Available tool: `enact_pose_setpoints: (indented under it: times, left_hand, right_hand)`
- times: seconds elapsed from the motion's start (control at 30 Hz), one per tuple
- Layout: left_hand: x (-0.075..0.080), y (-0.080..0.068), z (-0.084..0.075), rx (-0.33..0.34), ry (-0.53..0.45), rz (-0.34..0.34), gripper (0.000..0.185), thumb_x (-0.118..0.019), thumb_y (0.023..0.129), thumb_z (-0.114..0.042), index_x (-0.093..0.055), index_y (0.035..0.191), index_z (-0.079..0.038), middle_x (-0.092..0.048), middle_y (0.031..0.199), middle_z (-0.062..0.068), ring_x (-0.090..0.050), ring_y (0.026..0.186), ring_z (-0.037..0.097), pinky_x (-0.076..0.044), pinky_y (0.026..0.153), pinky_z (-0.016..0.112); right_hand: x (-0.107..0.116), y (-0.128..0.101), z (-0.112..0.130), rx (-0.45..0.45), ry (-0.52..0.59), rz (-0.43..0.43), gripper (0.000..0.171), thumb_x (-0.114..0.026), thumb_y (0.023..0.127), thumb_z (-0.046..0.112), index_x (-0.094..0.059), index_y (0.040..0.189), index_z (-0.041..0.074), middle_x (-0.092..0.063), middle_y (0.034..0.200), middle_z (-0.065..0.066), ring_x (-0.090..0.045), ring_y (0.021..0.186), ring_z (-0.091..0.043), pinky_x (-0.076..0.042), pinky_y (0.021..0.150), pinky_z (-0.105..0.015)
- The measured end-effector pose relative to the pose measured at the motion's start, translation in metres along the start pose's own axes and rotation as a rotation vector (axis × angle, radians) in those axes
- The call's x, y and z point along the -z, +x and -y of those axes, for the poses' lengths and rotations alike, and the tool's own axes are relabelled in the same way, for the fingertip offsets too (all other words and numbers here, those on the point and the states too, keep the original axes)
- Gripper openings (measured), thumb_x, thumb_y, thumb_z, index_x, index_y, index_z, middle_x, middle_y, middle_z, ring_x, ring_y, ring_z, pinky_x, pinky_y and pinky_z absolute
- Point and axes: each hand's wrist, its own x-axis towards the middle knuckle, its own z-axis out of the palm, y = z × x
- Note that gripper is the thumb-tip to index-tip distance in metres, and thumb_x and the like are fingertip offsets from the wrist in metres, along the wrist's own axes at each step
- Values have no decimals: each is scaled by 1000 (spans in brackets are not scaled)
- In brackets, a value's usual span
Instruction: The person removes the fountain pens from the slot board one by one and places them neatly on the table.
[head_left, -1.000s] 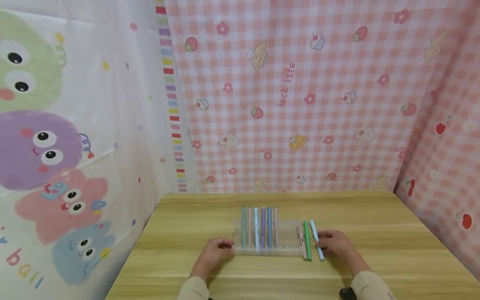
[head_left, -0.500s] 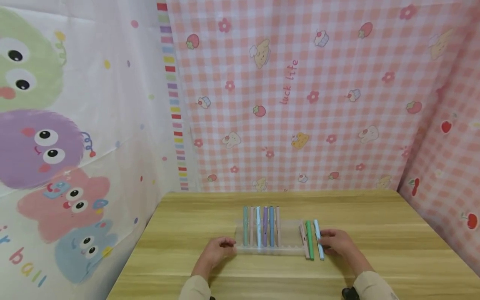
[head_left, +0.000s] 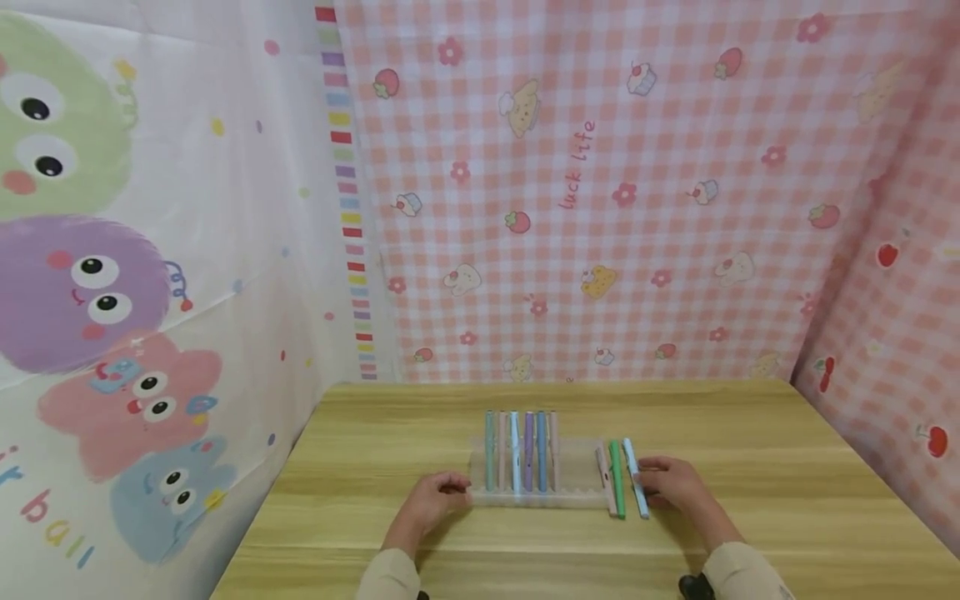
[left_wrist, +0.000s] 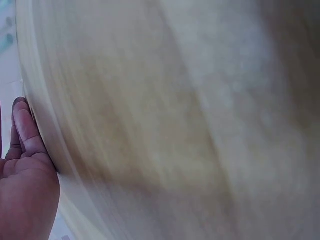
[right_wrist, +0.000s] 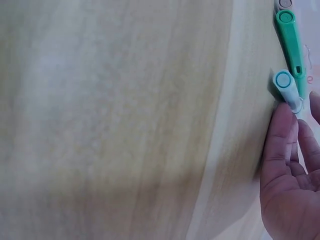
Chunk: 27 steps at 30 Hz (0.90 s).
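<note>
A clear plastic pen tray [head_left: 577,479] lies on the wooden table [head_left: 750,467], with several pastel pens [head_left: 521,450] side by side in its left half. At its right end lie a pale pink pen [head_left: 603,487], a green pen [head_left: 617,483] and a light blue pen [head_left: 634,492]. My right hand [head_left: 671,485] pinches the light blue pen [right_wrist: 285,85] where it lies on the table, fingertips [right_wrist: 281,125] against its side; the green pen [right_wrist: 290,35] is just beyond. My left hand [head_left: 435,500] rests relaxed on the table against the tray's left end, fingers [left_wrist: 22,130] straight.
Patterned cloth hangs close behind and on both sides: pink check [head_left: 600,208] at the back and right, cartoon monsters [head_left: 112,292] on the left. Bare wood [head_left: 360,467] spreads around the tray.
Both hands and the pens stay where they were; only the head view has shifted slightly.
</note>
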Motion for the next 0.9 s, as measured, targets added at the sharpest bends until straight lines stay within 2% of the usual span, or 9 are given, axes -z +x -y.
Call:
enact_pose_setpoints:
  times: [0.23,0.37,0.53,0.7,0.9]
  left_hand:
    - [2,0,3,-3,-18,10,22,-72,87,1,-67,107,7,-66,99,8,-58,90,17,-51,81,35]
    - [1,0,2,4,-29,18,22,-71,88,0,-67,108,6,-66,99,7,-58,91,18,-51,81,35]
    - [0,0,0,7,-25,15,22,-71,87,0,-67,107,7,-66,98,8,-58,89,18,-51,80,33]
    - [2,0,0,9,-3,13,23,-72,87,-2,-68,108,5,-66,98,7,-59,90,18,-51,82,35]
    - [0,2,0,12,5,9,23,-73,87,-2,-68,108,5,-66,98,7,-59,91,18,-51,81,35]
  right_hand:
    - [-1,-3,2,43,54,-4,49,-63,93,3,-45,134,-18,-69,98,-19,-67,85,-22,-57,74,-37]
    - [1,-6,8,89,55,-37,46,-61,94,4,-47,132,-18,-67,101,-23,-66,85,-23,-57,73,-37]
    - [-1,-14,24,110,50,-53,44,-60,97,10,-50,133,-14,-63,116,-27,-65,99,-31,-56,81,-40]
    - [-6,-18,36,139,93,-48,45,-59,99,11,-49,135,-13,-59,127,-28,-59,113,-39,-54,89,-42]
    - [-12,-25,42,171,126,-41,42,-60,99,13,-52,133,-12,-61,124,-25,-61,110,-35,-52,92,-44]
